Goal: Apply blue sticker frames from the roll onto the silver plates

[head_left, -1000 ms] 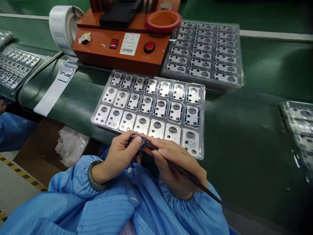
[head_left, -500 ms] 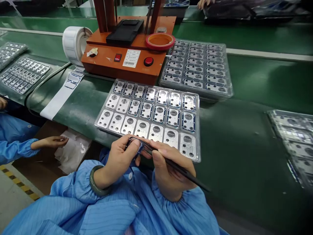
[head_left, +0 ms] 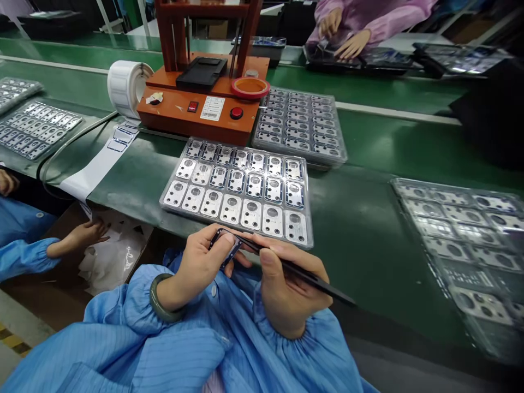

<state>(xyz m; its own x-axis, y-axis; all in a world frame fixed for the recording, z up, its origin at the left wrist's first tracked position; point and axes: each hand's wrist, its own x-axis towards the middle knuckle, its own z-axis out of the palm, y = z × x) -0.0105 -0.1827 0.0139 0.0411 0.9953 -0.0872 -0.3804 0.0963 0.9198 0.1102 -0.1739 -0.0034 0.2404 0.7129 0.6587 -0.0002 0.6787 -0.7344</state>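
My left hand (head_left: 198, 267) is closed on a small flat plate (head_left: 232, 252) with a dark blue border, the thumb lying across its face. Much of that plate is hidden by the fingers. Black tweezers (head_left: 321, 283) are pinched in my right hand (head_left: 289, 289), their tips reaching the plate's upper edge; exact contact is hidden. Just beyond both hands lies a clear plastic tray (head_left: 310, 232) with rows of silver plates, each with a round mark and small dark holes. Some plates in its back rows have blue borders; the front row looks plain silver.
An orange press (head_left: 176, 117) stands behind the tray, with a roll of labels (head_left: 125, 87) at its left and red tape (head_left: 250, 87) on it. Stacked trays (head_left: 339, 155) and another tray (head_left: 446, 295) lie rightward. A co-worker's hand (head_left: 85, 237) is at left, another's hands (head_left: 354, 45) opposite.
The view has tilted upward, showing more of the co-worker opposite. The tweezers' back end has risen slightly. At left, the co-worker's hand has come up to the label strip's loose end.
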